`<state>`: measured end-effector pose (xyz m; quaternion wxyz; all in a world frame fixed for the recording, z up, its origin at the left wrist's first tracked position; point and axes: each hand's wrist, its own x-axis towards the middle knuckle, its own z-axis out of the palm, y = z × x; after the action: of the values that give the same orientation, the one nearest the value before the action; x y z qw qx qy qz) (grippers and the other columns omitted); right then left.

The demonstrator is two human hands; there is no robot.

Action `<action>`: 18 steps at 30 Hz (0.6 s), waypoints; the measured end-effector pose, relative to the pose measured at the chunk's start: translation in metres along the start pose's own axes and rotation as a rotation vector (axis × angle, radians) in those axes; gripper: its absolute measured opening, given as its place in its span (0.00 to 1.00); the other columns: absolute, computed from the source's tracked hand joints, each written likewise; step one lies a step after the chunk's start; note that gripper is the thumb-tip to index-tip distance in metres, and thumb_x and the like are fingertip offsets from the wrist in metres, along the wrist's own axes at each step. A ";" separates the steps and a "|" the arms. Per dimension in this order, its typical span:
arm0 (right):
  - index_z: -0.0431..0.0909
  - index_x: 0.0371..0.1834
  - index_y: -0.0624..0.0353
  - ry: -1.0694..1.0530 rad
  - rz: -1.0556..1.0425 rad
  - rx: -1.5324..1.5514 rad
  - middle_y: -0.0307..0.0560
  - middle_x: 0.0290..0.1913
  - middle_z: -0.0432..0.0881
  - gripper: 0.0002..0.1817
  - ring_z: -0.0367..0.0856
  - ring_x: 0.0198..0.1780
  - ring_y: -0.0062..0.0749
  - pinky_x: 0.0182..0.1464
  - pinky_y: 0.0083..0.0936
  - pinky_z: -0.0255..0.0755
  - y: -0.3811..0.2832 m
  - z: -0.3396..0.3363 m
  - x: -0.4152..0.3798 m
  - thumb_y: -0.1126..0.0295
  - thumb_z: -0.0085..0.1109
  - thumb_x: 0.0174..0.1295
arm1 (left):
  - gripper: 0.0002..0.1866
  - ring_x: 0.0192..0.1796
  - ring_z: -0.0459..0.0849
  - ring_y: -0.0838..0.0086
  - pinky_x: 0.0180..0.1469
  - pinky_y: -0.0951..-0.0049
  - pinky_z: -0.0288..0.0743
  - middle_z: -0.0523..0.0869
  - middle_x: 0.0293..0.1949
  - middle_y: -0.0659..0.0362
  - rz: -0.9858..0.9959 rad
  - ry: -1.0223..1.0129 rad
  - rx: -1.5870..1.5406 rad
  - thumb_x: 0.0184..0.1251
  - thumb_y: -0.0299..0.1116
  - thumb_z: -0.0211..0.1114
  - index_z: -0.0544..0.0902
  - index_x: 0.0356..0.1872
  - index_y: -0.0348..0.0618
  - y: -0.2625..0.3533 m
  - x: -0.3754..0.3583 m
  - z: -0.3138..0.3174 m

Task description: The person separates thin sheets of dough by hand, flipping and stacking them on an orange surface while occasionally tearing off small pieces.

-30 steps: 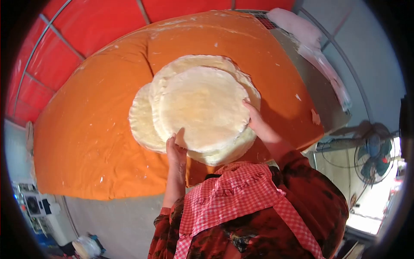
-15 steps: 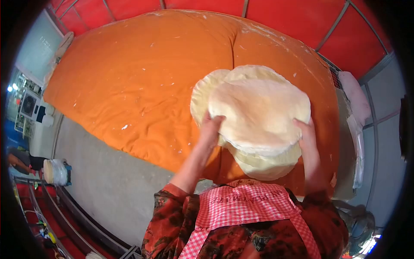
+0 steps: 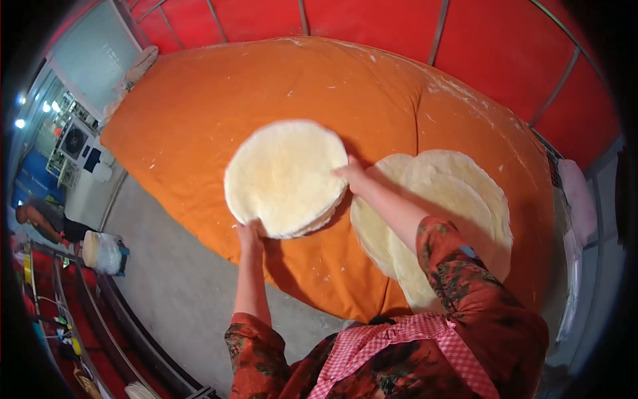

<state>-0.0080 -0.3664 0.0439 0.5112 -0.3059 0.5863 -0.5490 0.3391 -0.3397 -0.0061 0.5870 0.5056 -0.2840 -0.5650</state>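
Note:
A stack of round, pale flatbreads (image 3: pixel 286 174) is held between my two hands, over the left-middle part of the orange cloth (image 3: pixel 199 133). My left hand (image 3: pixel 250 234) grips its near-left rim, with the thumb on top. At the right rim, my right hand (image 3: pixel 352 174) is closed on the edge, its fingers hidden underneath. More thin flatbreads (image 3: pixel 458 206) lie overlapping on the cloth to the right, partly covered by my right forearm.
Red panels (image 3: pixel 372 30) in metal frames rise behind the cloth-covered surface. Grey floor (image 3: pixel 166 246) shows at the near left. Farther left, a person (image 3: pixel 43 219) bends near a wrapped round bundle (image 3: pixel 103 253). A pinkish bag (image 3: pixel 575 193) lies at the right edge.
Both hands have carried the stack of flatbreads leftward, off the overlapping ones, which now show more fully on the right. The camera view has shifted too.

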 end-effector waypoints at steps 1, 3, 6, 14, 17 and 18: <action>0.67 0.58 0.65 0.068 0.046 -0.136 0.53 0.55 0.78 0.35 0.76 0.56 0.41 0.58 0.34 0.73 0.010 0.006 0.000 0.83 0.70 0.41 | 0.32 0.53 0.80 0.64 0.50 0.69 0.77 0.77 0.55 0.51 -0.012 -0.029 -0.080 0.53 0.13 0.52 0.65 0.65 0.38 0.000 -0.012 -0.001; 0.66 0.58 0.66 0.155 0.078 -0.346 0.57 0.56 0.76 0.35 0.75 0.59 0.44 0.60 0.33 0.71 0.020 0.013 0.007 0.81 0.67 0.43 | 0.33 0.55 0.78 0.64 0.53 0.68 0.76 0.76 0.56 0.51 -0.067 -0.063 -0.122 0.54 0.13 0.52 0.63 0.66 0.39 -0.005 -0.009 -0.003; 0.63 0.62 0.66 0.172 0.112 -0.536 0.62 0.60 0.74 0.35 0.72 0.63 0.48 0.63 0.34 0.69 0.017 0.018 0.000 0.79 0.61 0.46 | 0.33 0.57 0.77 0.64 0.56 0.67 0.74 0.75 0.58 0.51 -0.159 -0.038 -0.071 0.54 0.13 0.53 0.63 0.66 0.40 -0.017 -0.006 -0.015; 0.50 0.71 0.68 0.135 -0.150 -0.984 0.64 0.72 0.56 0.43 0.55 0.73 0.50 0.72 0.39 0.53 -0.029 0.028 -0.029 0.64 0.62 0.56 | 0.28 0.50 0.79 0.67 0.48 0.72 0.77 0.78 0.52 0.53 -0.101 0.014 -0.070 0.55 0.16 0.56 0.67 0.60 0.40 0.001 -0.019 0.003; 0.47 0.73 0.66 0.158 -0.448 -1.069 0.62 0.74 0.51 0.44 0.50 0.75 0.50 0.73 0.41 0.50 -0.025 0.014 -0.033 0.61 0.61 0.59 | 0.27 0.47 0.81 0.66 0.45 0.72 0.79 0.78 0.50 0.53 -0.086 0.019 -0.075 0.54 0.17 0.57 0.68 0.59 0.40 0.003 -0.021 0.009; 0.45 0.74 0.65 0.144 -0.533 -1.088 0.61 0.75 0.48 0.45 0.48 0.76 0.50 0.73 0.41 0.49 -0.022 0.007 -0.037 0.60 0.61 0.59 | 0.27 0.46 0.81 0.66 0.43 0.72 0.79 0.79 0.50 0.53 -0.083 0.009 -0.081 0.53 0.17 0.57 0.69 0.58 0.40 0.002 -0.018 0.006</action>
<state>0.0051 -0.3397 0.0752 0.0857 -0.6215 0.7191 -0.2990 0.3301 -0.3243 0.0017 0.5841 0.4955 -0.2369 -0.5976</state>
